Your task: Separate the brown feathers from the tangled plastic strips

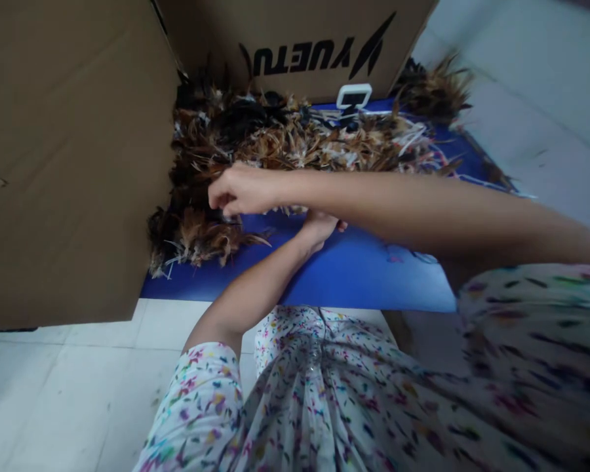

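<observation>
Largest, at the left edge of the blue tabletop (354,272): a plain brown cardboard panel (69,164), upright. Nearly as broad, beyond and below the near edge: a white printed garment (314,406), scattered with many-coloured motifs. Next, the tabletop itself, bare mainly along the near edge and toward the near right corner. At the far edge, an upright lettered carton (307,29), marked "YUETU" upside down in black. In front of the carton, a broad feather pile (285,137), brown, black and tan, spread from the left edge across most of the far half. Across the near side of the pile, the right forearm (364,200), reaching leftward above the left wrist. At left centre, the right hand (248,190), just beside the feathers; fingers (219,191) bent, partly closed; cannot tell of any hold. Below the right forearm, the left hand (319,229), partly hidden, fingers curled; cannot tell extent of opening or any hold. Smaller: a near clump (204,233) by the near left corner; a far clump (437,88) by the far right corner. Smallest: a white frame (356,88) near the far edge; thin pale strands (413,139) toward the right edge.
</observation>
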A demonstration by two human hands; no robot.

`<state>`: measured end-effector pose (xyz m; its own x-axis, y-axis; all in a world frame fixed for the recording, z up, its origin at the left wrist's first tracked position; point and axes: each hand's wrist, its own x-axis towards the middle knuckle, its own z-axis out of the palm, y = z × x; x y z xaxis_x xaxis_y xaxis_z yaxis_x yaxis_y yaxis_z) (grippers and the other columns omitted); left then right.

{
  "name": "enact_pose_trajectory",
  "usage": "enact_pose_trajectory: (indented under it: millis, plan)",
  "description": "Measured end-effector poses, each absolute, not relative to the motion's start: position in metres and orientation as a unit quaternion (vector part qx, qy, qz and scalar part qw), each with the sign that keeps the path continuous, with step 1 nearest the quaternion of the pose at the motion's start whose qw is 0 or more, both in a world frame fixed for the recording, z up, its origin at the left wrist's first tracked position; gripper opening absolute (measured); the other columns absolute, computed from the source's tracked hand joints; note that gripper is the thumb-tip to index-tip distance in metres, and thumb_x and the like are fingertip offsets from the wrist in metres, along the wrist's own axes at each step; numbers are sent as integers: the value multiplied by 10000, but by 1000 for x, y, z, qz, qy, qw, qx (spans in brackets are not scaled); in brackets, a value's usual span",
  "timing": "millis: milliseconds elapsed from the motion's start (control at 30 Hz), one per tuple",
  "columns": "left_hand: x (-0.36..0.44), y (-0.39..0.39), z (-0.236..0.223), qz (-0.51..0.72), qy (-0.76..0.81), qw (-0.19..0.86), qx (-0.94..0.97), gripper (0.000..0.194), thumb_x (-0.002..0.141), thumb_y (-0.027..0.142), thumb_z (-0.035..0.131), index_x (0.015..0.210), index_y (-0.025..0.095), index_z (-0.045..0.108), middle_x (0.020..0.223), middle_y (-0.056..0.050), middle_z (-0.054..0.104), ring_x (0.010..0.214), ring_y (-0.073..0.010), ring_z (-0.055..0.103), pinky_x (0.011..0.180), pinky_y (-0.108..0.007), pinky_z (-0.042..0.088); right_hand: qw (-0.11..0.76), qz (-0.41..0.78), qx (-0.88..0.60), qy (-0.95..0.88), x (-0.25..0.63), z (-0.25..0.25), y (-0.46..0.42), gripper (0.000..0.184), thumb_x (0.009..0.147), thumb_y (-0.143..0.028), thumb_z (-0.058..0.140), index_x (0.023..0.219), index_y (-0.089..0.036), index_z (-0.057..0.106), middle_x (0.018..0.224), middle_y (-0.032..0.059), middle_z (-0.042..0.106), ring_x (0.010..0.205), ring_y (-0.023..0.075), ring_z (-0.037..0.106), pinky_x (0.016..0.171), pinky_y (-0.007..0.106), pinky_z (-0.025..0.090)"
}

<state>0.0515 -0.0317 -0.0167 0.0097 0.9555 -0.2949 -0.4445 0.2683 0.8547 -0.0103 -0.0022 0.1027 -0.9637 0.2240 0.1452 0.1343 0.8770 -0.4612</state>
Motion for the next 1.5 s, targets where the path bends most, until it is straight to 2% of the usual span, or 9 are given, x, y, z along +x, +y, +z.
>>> enact_pose_trajectory:
  millis: [233, 333, 433, 567, 700, 833, 1000, 1300, 1500]
  plan:
    - [40, -25, -9, 579, 372, 625, 369, 218, 962, 169, 598, 751, 131, 641, 570, 44, 602, 410, -18, 423, 449, -171, 317, 262, 160, -219, -926, 71, 171, 1, 156, 832, -163, 682, 955, -243, 735, 892, -75, 721, 876, 87, 659, 852, 244, 496]
    - [32, -21, -4, 617, 375, 597, 349, 201, 944, 221, 650, 760, 137, 646, 573, 51, 597, 424, -16, 431, 451, -160, 327, 360, 154, -255, -884, 124, 165, -8, 124, 857, -241, 673, 956, -283, 734, 899, -75, 709, 840, 93, 645, 805, 236, 501]
    - [23, -16, 2, 657, 372, 568, 326, 201, 922, 268, 690, 768, 147, 645, 571, 57, 587, 421, -17, 428, 439, -154, 328, 456, 220, -257, -823, 164, 130, -13, 107, 832, -211, 689, 922, -174, 736, 790, -18, 695, 695, 86, 641, 651, 221, 474]
    - [6, -7, 12, 710, 363, 530, 288, 192, 914, 265, 702, 769, 156, 640, 569, 64, 567, 405, -11, 416, 415, -146, 307, 353, 229, -365, -831, 182, 70, -10, 106, 806, -162, 682, 881, -168, 755, 703, -15, 701, 645, 117, 637, 672, 258, 491]
    - [-11, -1, 21, 760, 355, 478, 261, 204, 947, 211, 651, 752, 154, 626, 572, 63, 560, 400, -4, 413, 412, -139, 306, 197, 226, -433, -850, 164, 29, -1, 169, 842, -150, 668, 975, -158, 771, 867, 39, 758, 805, 156, 692, 780, 273, 498]
    - [-23, 1, 26, 783, 352, 454, 238, 220, 977, 173, 592, 760, 152, 618, 574, 61, 565, 396, -2, 415, 412, -134, 306, 129, 211, -466, -850, 129, 17, 4, 225, 894, -253, 652, 1080, -162, 739, 1056, 88, 754, 957, 213, 703, 824, 303, 499]
    - [-27, 4, 23, 789, 357, 447, 223, 243, 994, 154, 551, 759, 151, 612, 569, 63, 560, 394, -2, 407, 416, -134, 297, 83, 137, -473, -866, 97, 16, 9, 329, 935, -280, 582, 1197, -102, 671, 1310, 189, 644, 1168, 318, 646, 875, 364, 504]
    - [-28, 8, 18, 785, 365, 442, 234, 209, 944, 235, 659, 755, 155, 621, 576, 63, 564, 399, -4, 413, 415, -142, 304, 124, 160, -470, -859, 130, 19, 36, 213, 956, -170, 503, 990, -125, 708, 1074, 120, 727, 1015, 211, 669, 888, 291, 466]
    - [-27, 7, 19, 789, 366, 438, 229, 211, 955, 222, 642, 755, 155, 622, 574, 64, 567, 399, 4, 407, 412, -134, 296, 141, 44, -516, -844, 168, 34, 44, 294, 857, -80, 568, 1105, -127, 720, 1204, 159, 691, 1156, 298, 623, 981, 380, 469]
